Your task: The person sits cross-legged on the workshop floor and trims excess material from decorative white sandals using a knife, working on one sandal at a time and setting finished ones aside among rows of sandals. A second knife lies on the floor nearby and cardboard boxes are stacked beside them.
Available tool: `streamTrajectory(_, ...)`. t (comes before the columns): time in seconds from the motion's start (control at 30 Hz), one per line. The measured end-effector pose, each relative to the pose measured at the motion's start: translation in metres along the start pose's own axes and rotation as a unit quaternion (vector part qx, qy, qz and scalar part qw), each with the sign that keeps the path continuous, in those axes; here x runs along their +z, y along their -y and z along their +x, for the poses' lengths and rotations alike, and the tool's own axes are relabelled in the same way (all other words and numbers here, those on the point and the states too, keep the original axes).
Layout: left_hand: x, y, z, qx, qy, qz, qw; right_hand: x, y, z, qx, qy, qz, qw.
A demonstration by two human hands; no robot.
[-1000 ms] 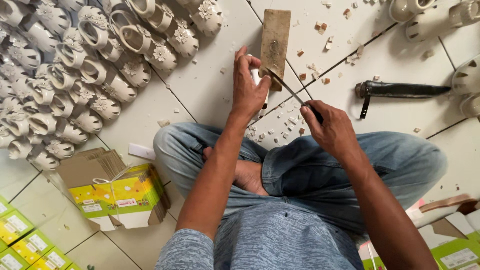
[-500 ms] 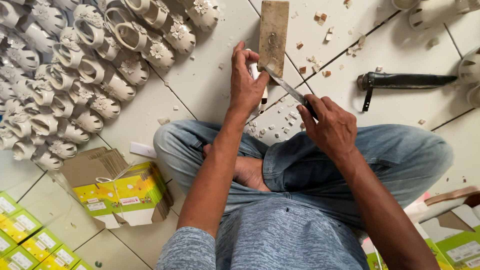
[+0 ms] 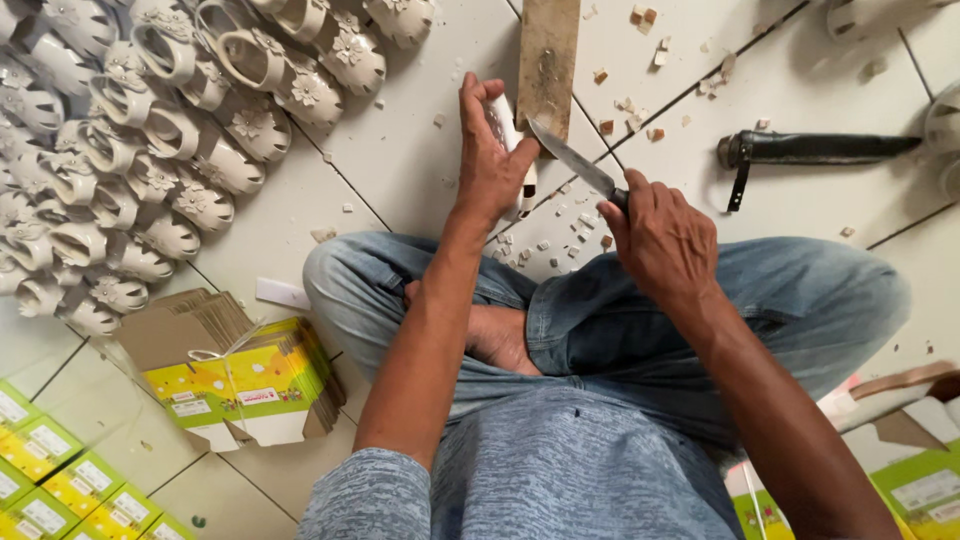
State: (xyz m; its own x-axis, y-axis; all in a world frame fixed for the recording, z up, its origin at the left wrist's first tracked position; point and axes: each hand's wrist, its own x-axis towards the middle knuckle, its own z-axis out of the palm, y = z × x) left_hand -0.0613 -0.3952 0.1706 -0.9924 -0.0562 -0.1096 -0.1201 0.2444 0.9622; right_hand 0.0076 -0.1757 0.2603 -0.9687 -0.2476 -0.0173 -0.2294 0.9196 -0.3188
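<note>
We are gripping a white sandal sole (image 3: 508,128) upright in our left hand (image 3: 492,165), fingers curled tight around it, its lower end resting on the tile just beside a wooden block (image 3: 547,60). Our right hand (image 3: 662,235) is clenching a knife (image 3: 572,162), the blade angling toward the sole's edge. The tip is sitting very near our left fingers (image 3: 475,100); a slip on the smooth sole would likely be cutting them or gouging the piece.
</note>
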Motion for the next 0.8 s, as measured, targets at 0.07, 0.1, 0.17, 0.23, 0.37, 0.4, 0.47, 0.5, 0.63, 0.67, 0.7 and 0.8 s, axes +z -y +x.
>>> streamTrajectory(0.07,0.0,-0.001,0.002,0.009,-0.016,0.005,1.0,-0.002,0.001,0.004,0.007,0.013,0.002,1.0)
streamTrajectory(0.1,-0.001,-0.003,0.002,0.026,-0.017,0.017,0.999,-0.003,0.001,0.005,0.014,0.025,0.004,1.0)
streamTrajectory(0.17,-0.004,-0.006,0.0,0.054,-0.02,0.04,0.998,-0.006,0.003,0.007,0.017,0.041,0.018,0.999)
streamTrajectory(0.23,-0.008,-0.01,-0.002,0.016,-0.006,0.014,1.0,-0.007,0.004,0.009,0.014,0.045,0.041,0.998)
streamTrajectory(0.37,-0.012,-0.013,0.0,-0.043,0.008,-0.015,0.999,-0.007,0.006,0.012,0.019,0.048,0.012,0.999)
streamTrajectory(0.4,-0.012,-0.012,0.0,-0.026,0.007,-0.015,1.0,-0.006,0.006,0.013,0.014,0.044,-0.004,0.999)
streamTrajectory(0.47,-0.013,-0.011,0.001,0.004,0.005,-0.013,1.0,-0.004,0.006,0.013,0.01,0.046,-0.028,0.999)
streamTrajectory(0.5,-0.014,-0.01,0.001,-0.004,0.011,-0.024,1.0,-0.003,0.006,0.013,0.009,0.046,-0.039,0.998)
streamTrajectory(0.63,-0.015,-0.009,0.0,-0.017,0.022,-0.037,0.999,-0.002,0.005,0.011,-0.002,0.034,-0.06,0.998)
streamTrajectory(0.67,-0.015,-0.009,0.001,-0.009,0.023,-0.033,0.999,-0.001,0.004,0.012,-0.005,0.025,-0.059,0.998)
streamTrajectory(0.7,-0.015,-0.009,0.001,-0.009,0.025,-0.027,0.999,-0.001,0.003,0.012,-0.007,0.017,-0.057,0.998)
streamTrajectory(0.8,-0.015,-0.011,0.004,-0.016,0.027,-0.024,0.999,0.001,0.001,0.016,-0.023,0.001,-0.064,0.998)
